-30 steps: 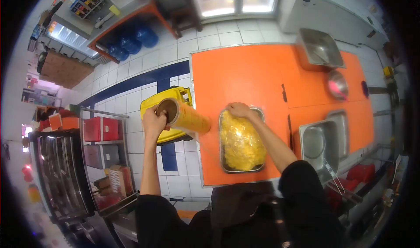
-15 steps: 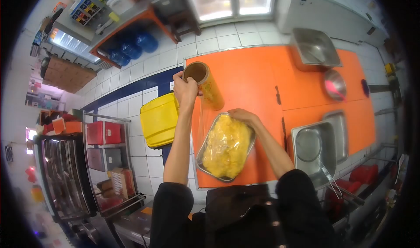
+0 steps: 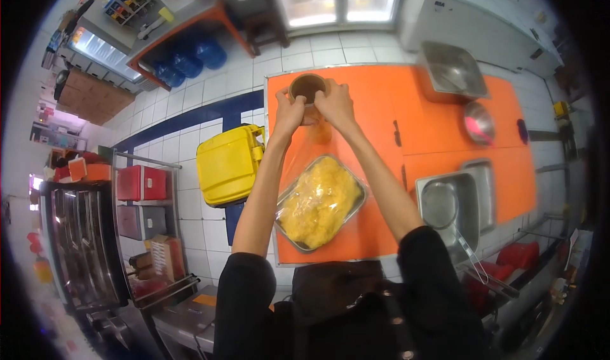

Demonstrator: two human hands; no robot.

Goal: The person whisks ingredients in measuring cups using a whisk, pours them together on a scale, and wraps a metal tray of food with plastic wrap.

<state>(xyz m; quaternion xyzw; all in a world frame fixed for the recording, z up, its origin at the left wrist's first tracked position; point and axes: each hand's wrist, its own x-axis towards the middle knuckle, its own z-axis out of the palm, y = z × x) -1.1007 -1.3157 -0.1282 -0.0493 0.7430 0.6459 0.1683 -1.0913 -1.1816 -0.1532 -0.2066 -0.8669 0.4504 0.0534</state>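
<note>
Both hands grip a large roll of cling film (image 3: 309, 87) near its open cardboard core, over the far left part of the orange table. My left hand (image 3: 290, 110) closes on its left side, my right hand (image 3: 338, 108) on its right, with thumbs at the near rim. A clear sheet of film (image 3: 293, 164) stretches from the roll toward me, over a metal tray (image 3: 363, 198). Heaped in that tray is a soft yellow food (image 3: 319, 202), with shiny film lying across it. Exactly what the food is, I cannot tell.
The orange table (image 3: 375, 125) also bears a deep metal pan (image 3: 452, 71), a steel bowl (image 3: 478, 122) and a metal basin (image 3: 467, 233) with a strainer (image 3: 440, 204) in it. Left of the table stands a yellow-lidded bin (image 3: 229, 164). A rack (image 3: 176, 166) is farther left.
My right hand has left the tray's far edge and taken hold of the roll. The roll has moved slightly right and away from me, now held by both hands.
</note>
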